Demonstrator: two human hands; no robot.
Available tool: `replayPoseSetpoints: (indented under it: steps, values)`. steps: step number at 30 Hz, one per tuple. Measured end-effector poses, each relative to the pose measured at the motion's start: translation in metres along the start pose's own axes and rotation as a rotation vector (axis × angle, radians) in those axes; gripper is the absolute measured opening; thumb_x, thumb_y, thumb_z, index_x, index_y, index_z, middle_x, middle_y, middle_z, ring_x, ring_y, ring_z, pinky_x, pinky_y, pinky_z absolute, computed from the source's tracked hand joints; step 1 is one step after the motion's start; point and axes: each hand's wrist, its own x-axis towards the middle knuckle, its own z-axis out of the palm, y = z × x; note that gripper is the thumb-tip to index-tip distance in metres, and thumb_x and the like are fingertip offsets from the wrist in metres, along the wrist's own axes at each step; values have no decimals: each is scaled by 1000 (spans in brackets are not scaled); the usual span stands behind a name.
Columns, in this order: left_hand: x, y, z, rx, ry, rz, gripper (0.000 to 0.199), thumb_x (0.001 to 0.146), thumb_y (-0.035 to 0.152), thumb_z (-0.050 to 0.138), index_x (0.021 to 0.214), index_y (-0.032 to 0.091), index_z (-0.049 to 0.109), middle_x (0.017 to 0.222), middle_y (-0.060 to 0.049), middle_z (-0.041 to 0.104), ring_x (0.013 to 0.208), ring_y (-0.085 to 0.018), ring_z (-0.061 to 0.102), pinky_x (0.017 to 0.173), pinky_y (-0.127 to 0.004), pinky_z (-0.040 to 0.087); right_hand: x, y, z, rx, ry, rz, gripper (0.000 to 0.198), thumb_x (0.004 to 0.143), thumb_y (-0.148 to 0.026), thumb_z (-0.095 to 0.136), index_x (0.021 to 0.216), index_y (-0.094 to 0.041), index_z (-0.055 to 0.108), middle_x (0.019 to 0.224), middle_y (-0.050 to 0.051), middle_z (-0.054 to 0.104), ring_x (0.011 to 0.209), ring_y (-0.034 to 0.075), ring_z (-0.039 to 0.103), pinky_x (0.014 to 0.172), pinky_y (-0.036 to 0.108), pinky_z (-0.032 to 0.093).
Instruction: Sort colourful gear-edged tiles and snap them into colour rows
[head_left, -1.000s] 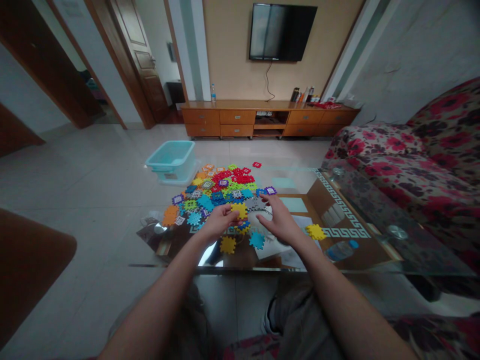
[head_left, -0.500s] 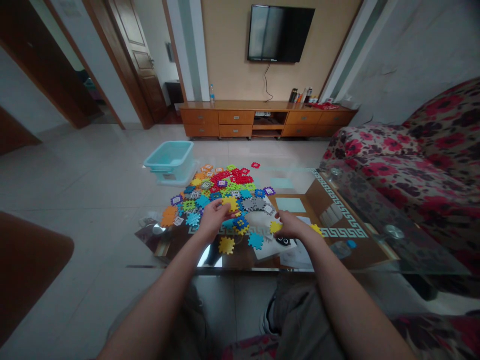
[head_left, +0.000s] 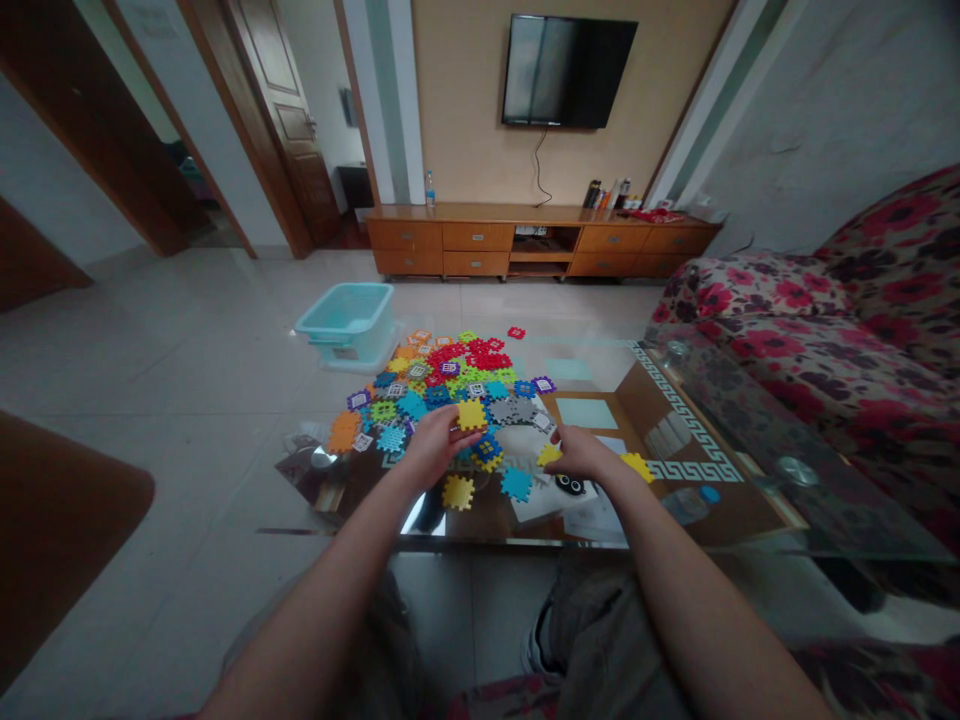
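My left hand [head_left: 433, 446] is closed on a yellow notched building tile [head_left: 472, 415], gripping its left edge, with the flat face turned towards me. To the right, my right hand [head_left: 583, 452] pinches a second yellow tile [head_left: 549, 455] between thumb and fingers, partly hidden by them. The two held tiles are apart. Below and between the hands lie a light blue tile [head_left: 517, 485] and a yellow tile [head_left: 457, 492]. A dark blue window tile [head_left: 487, 447] sits just under my left hand's tile. One more yellow tile [head_left: 637, 466] rests beyond my right wrist.
A heap of coloured tiles, including red tiles [head_left: 487, 353] and orange tiles [head_left: 345, 432], covers the glass table's [head_left: 750, 540] left part. A light blue tub [head_left: 349, 325] stands behind it. A bottle with a blue cap [head_left: 694, 502] shows at the right.
The tile in my left hand has turned, so its face shows more squarely. My right hand keeps its tile nearly in place. The whole view has shifted slightly.
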Motion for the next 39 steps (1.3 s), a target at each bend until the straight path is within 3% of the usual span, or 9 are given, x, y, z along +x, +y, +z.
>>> replayPoseSetpoints:
  steps: [4,7,12,17,21,23,26,32,39]
  values:
    - [-1,0,-1,-13,12,-3,7,92,24,56,95,17,56,97,-7,68,83,-17,73,95,-43,58,1,-7,-3,1,34,-27,38,73,-18,70,110,-12,66,106,16,70,98,28,66,84,33,48]
    - [0,-2,-2,-17,29,-4,6,92,23,57,94,18,55,94,-6,68,82,-17,73,95,-43,59,-1,-9,-3,7,53,-50,43,76,-25,71,115,-11,64,116,18,67,106,29,64,90,34,47]
    - [3,-4,-3,-19,26,-51,6,94,22,54,95,16,55,96,-10,70,82,-17,73,95,-42,58,-9,-16,0,-6,-19,-80,64,64,-38,84,118,-10,62,115,18,67,103,30,64,85,34,49]
    - [2,-3,-1,-7,46,-73,6,95,18,52,95,14,56,94,-11,70,80,-15,72,94,-41,59,-10,-27,0,-27,-22,-88,47,65,-24,80,108,-11,68,107,16,70,95,27,66,78,30,49]
    - [1,-2,2,-6,97,-76,6,97,15,50,94,14,55,90,-10,69,75,-14,71,89,-40,61,-7,-30,-4,-16,-20,-98,38,64,-27,80,98,-14,70,95,13,73,86,25,67,71,28,48]
    - [1,-1,2,-17,103,-71,6,96,15,52,92,15,55,89,-8,67,73,-13,69,88,-39,61,-7,-31,-6,2,26,-108,38,65,-31,78,98,-13,70,92,13,73,85,27,67,72,30,49]
    - [-1,-2,3,-8,102,-65,8,94,17,57,87,15,56,88,-7,65,71,-11,66,87,-40,61,-12,-38,-11,120,207,-218,43,67,-30,75,105,-10,67,97,14,70,88,27,65,77,34,50]
    - [-13,-2,7,9,-97,-112,14,91,26,66,88,16,57,97,-5,64,82,-14,67,88,-36,59,-30,-69,-14,491,490,-599,45,72,-20,70,116,-19,60,110,8,63,92,21,61,79,35,53]
    - [-20,-1,9,6,-318,-127,35,75,38,83,89,18,56,94,-3,64,80,-13,66,82,-31,55,-31,-81,-10,573,524,-695,51,72,-10,68,121,-23,60,116,9,61,106,24,59,84,40,56]
